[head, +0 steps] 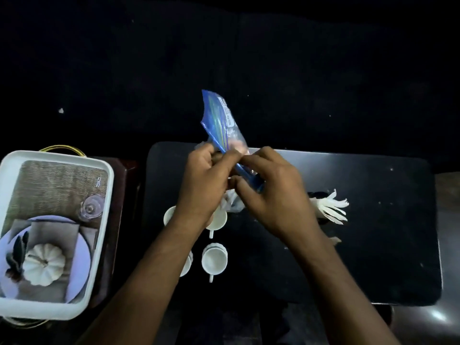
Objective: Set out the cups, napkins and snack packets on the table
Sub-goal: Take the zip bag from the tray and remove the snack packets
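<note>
Both hands hold a blue snack packet (220,119) up above the dark table (373,245). My left hand (204,180) pinches its lower edge from the left. My right hand (271,188) grips the same edge from the right. Under my arms, several white cups stand on the table: one (214,258) in the open, one (219,220) below my left hand, and others (169,215) partly hidden. A fan of white napkins (331,207) lies to the right of my right hand. Clear plastic wrap (231,202) hangs beneath the packet.
A white tray (104,195) with a printed place-setting picture sits at the left on a brown stand. The room beyond the table is dark. The table's right part (385,195) is bare apart from small specks.
</note>
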